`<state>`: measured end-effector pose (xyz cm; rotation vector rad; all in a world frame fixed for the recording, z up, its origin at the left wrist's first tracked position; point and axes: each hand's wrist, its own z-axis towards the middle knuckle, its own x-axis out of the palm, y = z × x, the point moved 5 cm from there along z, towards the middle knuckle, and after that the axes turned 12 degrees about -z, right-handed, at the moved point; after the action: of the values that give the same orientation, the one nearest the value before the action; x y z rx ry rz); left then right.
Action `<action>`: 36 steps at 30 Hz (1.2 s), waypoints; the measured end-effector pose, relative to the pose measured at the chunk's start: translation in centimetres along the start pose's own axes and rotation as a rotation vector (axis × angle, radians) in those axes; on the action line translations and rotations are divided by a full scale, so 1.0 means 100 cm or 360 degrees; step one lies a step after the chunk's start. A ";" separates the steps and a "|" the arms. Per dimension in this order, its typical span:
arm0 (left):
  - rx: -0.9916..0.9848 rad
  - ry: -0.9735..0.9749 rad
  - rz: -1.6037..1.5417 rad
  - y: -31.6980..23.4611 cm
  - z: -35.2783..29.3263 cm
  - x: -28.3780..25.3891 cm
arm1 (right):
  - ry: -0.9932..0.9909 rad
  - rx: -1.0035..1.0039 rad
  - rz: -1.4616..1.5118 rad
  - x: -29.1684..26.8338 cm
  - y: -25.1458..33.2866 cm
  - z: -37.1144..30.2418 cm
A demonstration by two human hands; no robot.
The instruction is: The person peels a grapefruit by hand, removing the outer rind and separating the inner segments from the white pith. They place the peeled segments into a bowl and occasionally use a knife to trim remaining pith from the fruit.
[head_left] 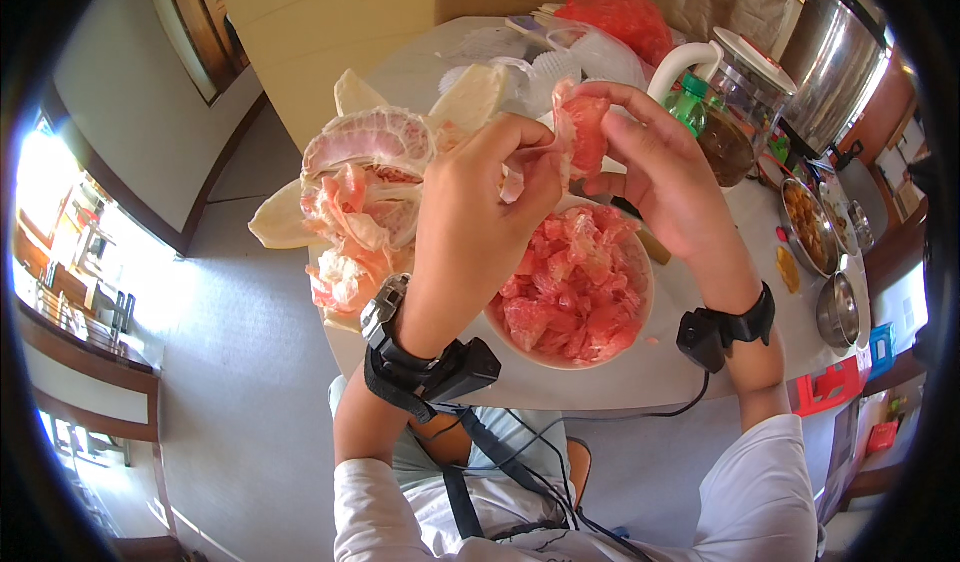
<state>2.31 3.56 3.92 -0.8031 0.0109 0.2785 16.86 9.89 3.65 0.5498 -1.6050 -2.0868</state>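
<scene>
Both hands are raised over a white bowl point(648, 307) heaped with pink pomelo flesh point(575, 287). Between them is a pomelo segment point(583, 134) with pale membrane hanging from its left side. My left hand point(490, 187) pinches that membrane in closed fingers. On the other side, my right hand point(660, 162) grips the pink flesh between thumb and fingers. Left of the bowl lies a pile of pomelo peel point(278, 220) and stripped membranes point(350, 262), with a larger unpeeled pomelo piece point(365, 140) on top.
Behind the hands are white foam netting point(555, 67) and a red plastic bag point(620, 17). A glass jug with a white handle point(690, 62), a green-capped bottle point(688, 102) and a tall metal pot point(830, 62) stand at back right. Metal bowls point(838, 312) line the right edge.
</scene>
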 end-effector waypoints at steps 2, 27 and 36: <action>0.0013 -0.0006 -0.0003 0.001 0.001 0.000 | 0.0006 -0.0017 -0.0104 0.000 0.000 0.000; -0.0742 0.0552 -0.0978 0.016 -0.005 0.012 | 0.0259 0.0117 -0.0005 0.001 0.001 -0.001; -0.0700 0.0450 -0.0857 0.016 -0.002 0.008 | 0.0315 0.0254 0.0153 -0.002 -0.002 0.002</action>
<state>2.74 4.68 2.50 -1.2408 -0.0018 -0.3570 16.93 10.19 3.49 0.6952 -1.6562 -1.7857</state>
